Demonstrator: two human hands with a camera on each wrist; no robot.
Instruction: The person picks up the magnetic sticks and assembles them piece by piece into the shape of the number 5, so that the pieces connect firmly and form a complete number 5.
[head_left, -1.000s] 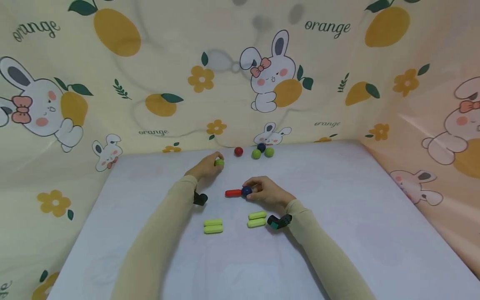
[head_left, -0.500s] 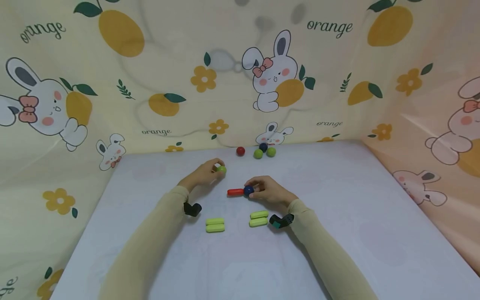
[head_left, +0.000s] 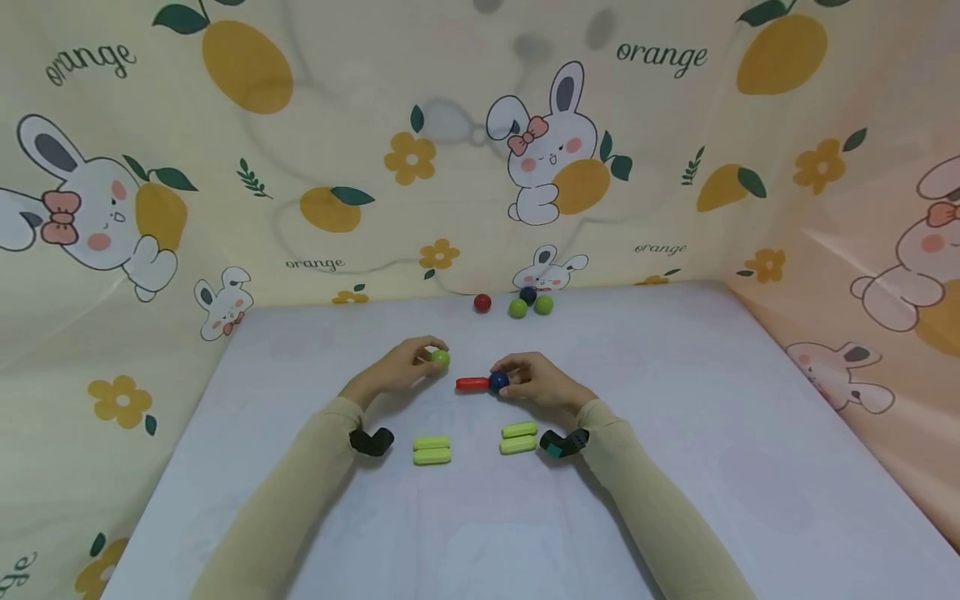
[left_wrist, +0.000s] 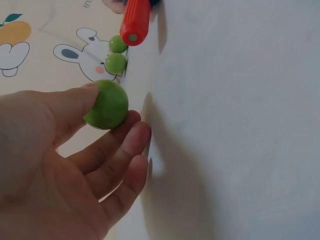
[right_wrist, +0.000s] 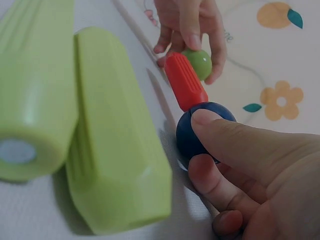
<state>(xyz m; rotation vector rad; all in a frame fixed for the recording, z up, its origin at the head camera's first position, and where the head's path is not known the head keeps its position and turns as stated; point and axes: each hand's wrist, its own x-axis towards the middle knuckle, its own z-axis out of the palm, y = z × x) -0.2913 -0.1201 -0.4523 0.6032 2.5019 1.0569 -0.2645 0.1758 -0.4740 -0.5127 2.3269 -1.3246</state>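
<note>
My left hand (head_left: 401, 367) pinches a green ball (left_wrist: 107, 105) between thumb and fingers, above the table and left of a red rod (head_left: 472, 384). The rod has ridged sides, and a small metallic disc shows on its end in the left wrist view. A dark blue ball (right_wrist: 197, 131) sits against the rod's other end. Thumb and fingers of my right hand (head_left: 543, 383) pinch that blue ball. In the right wrist view the red rod points from the blue ball toward the green one, overlapping it.
Two yellow-green rods (head_left: 432, 450) lie side by side at the front left, with another pair of yellow-green rods (head_left: 518, 437) near my right wrist. Along the back edge sit a red ball (head_left: 482, 303), a dark blue ball (head_left: 528, 296) and two green balls (head_left: 518, 308).
My left hand has come back from the far side toward the red rod, carrying the green ball. My right hand stays on the blue ball in the same place.
</note>
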